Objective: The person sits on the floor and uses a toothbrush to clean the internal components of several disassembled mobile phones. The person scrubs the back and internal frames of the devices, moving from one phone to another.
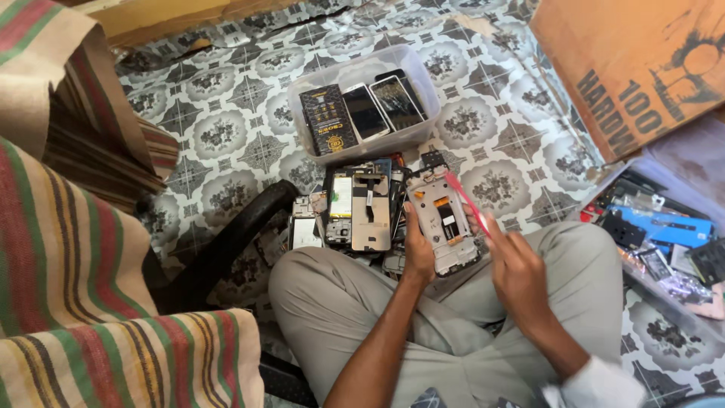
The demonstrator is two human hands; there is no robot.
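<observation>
My left hand (418, 253) grips the left edge of an opened phone body (444, 223), a grey frame with its back off and inner parts showing. It is held tilted above my crossed legs. My right hand (515, 266) pinches a thin red tool (467, 200), whose tip rests near the top right corner of the phone body. Just left of the phone, several dismantled phones and screens (361, 211) lie in a heap on the floor.
A clear plastic tub (341, 75) holding phones and a black box stands ahead on the patterned floor covering. A cardboard box (642, 68) is at upper right; a tray of parts and tools (664, 234) lies right. Striped cushions (68, 249) crowd the left. A black curved armrest (226, 242) lies beside my knee.
</observation>
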